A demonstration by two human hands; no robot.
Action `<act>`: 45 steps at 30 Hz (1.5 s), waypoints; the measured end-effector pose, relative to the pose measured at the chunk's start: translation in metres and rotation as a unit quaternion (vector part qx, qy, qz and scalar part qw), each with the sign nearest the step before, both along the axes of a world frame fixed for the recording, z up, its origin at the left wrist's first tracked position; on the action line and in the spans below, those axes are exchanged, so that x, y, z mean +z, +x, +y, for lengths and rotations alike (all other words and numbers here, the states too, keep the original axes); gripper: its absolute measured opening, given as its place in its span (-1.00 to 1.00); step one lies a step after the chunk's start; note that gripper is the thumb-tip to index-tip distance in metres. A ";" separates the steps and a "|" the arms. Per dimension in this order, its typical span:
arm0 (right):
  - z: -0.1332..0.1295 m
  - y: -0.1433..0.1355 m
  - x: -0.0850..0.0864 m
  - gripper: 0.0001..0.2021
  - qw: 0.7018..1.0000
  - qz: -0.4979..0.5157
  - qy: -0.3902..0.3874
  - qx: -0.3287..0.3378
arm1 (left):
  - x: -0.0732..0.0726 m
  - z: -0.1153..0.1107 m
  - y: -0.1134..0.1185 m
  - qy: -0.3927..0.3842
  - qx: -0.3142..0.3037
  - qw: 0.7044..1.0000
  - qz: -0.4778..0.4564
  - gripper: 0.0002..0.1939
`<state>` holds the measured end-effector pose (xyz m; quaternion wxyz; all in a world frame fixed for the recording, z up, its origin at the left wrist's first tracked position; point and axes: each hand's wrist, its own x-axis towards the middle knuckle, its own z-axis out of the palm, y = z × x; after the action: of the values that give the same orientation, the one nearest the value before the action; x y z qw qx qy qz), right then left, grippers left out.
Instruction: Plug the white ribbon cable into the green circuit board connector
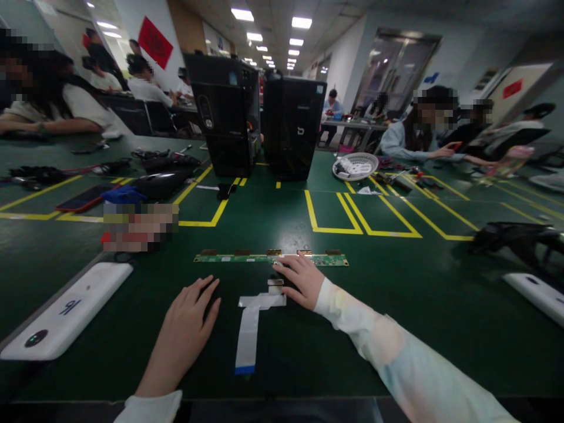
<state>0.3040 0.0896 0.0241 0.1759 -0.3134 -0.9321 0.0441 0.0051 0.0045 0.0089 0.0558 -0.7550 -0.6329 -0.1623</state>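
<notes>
My left hand point(187, 326) rests on the green table point(145, 358) with its fingers apart and nothing in it. To its right lies a white flat ribbon cable point(247, 335) with a blue end, folded near its top. My right hand point(302, 279) is spread over the right part of a long, thin green circuit board point(247, 258), its fingertips at the board's lower edge. The thumb of that hand is beside a small connector piece point(275, 286) at the top of the cable. Whether the fingertips press on the board cannot be made out.
Two black computer towers point(229, 117) point(295, 129) stand at the back centre. A white basket point(356, 167) is right of them. White devices point(66, 311) point(540, 296) lie at both sides. Cables and a phone point(83, 198) are at the left. Other people sit around.
</notes>
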 end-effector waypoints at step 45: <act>0.004 0.073 -0.018 -0.55 0.999 0.001 0.027 -0.027 | 0.027 0.013 0.114 -0.130 -0.289 0.948 -0.024 -0.45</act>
<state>0.3767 0.0931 0.0057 0.1863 -0.3334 -0.9241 0.0147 0.1187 0.0180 0.0364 -0.1071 -0.9022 -0.4040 -0.1064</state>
